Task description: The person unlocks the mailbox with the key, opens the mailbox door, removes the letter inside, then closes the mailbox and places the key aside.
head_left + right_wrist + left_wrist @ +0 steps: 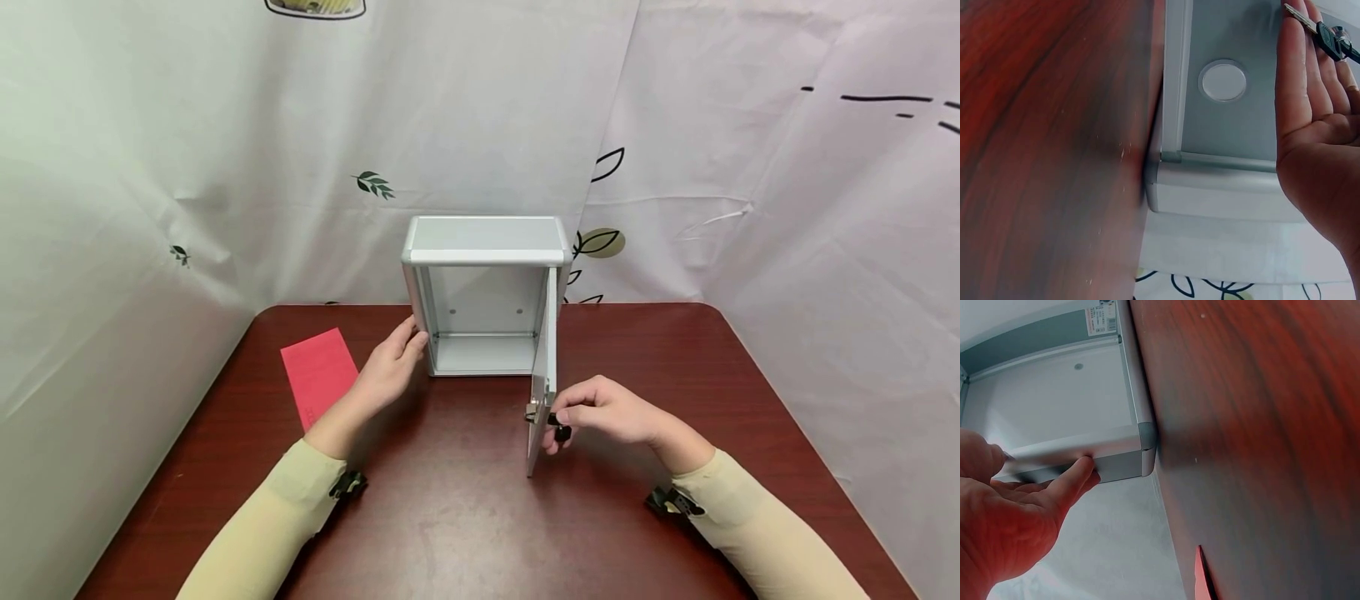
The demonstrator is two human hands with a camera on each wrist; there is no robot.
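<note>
A small silver-grey metal cabinet [487,235] stands at the table's back, its hinged door [548,342] swung out toward me on the right. My left hand [390,362] rests along the cabinet's left side, fingers on the outer wall and thumb at the front edge. In the left wrist view the fingers lie fairly straight against that wall. At the door's lock [532,412], my right hand [611,410] pinches a black-headed key [556,418] between thumb and index finger. A second key [1300,19] dangles in front of the other, extended fingers in the right wrist view.
A red envelope [318,375] lies on the dark red wooden table [465,517], left of the cabinet and partly behind my left forearm. White printed cloth [480,108] hangs around the table. A paper label [1101,319] is stuck inside the cabinet.
</note>
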